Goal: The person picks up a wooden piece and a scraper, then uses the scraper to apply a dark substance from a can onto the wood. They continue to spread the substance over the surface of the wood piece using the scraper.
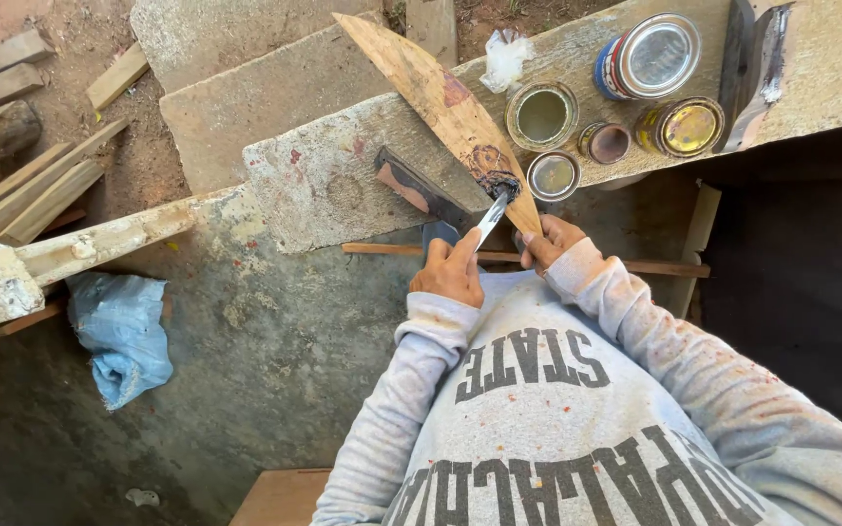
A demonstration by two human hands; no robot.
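Note:
My left hand (452, 270) grips a putty knife (491, 218) whose metal blade points up at a dark blob of filler (501, 184) on a long curved wooden piece (438, 95). My right hand (549, 241) clasps the near end of that wooden piece, which slants up and to the left over a concrete slab (328, 175). Both sleeves are grey and speckled with paint.
Several paint tins stand on the ledge: a lidded tin (648, 56), an open tin (542, 115), a yellow-lidded one (682, 127), two small ones (554, 175). A dark tool (419, 190) lies on the slab. Wood strips (31, 190) lie left, a blue rag (121, 331) below.

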